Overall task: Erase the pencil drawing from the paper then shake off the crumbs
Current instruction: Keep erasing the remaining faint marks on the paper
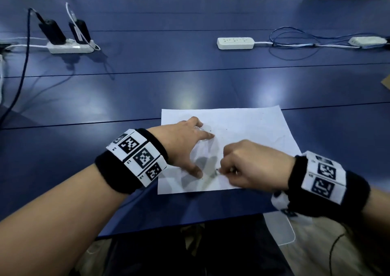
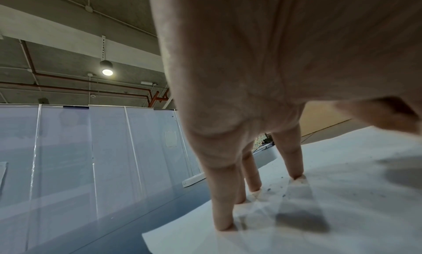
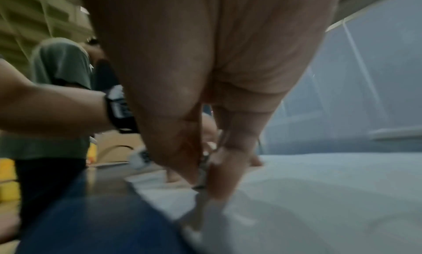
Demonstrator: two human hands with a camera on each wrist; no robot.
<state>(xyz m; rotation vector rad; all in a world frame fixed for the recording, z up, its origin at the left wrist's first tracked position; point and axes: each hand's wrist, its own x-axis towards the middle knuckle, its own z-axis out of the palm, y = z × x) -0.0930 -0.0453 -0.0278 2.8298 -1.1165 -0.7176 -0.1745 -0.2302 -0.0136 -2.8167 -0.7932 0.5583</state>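
Note:
A white sheet of paper [image 1: 249, 132] lies on the blue table [image 1: 147, 98] near its front edge. My left hand [image 1: 198, 153] presses on the sheet's left half with spread, straight fingers [image 2: 222, 203] and thumb. Just right of that thumb, my right hand [image 1: 223, 170] pinches a small eraser [image 1: 217, 171] against the paper's near part; both are motion-blurred. In the right wrist view the eraser [image 3: 202, 175] shows between thumb and fingertips, touching the paper [image 3: 319, 194]. Dark crumbs [image 2: 269, 188] lie scattered on the paper [image 2: 342, 203] by my left fingertips. I cannot make out any pencil lines.
A power strip [image 1: 70, 48] with two black chargers sits at the far left. Another strip [image 1: 235, 43] lies at the far middle, with blue cables [image 1: 295, 43] running right to a third [image 1: 368, 41]. The table's front edge [image 1: 190, 223] is just below the paper.

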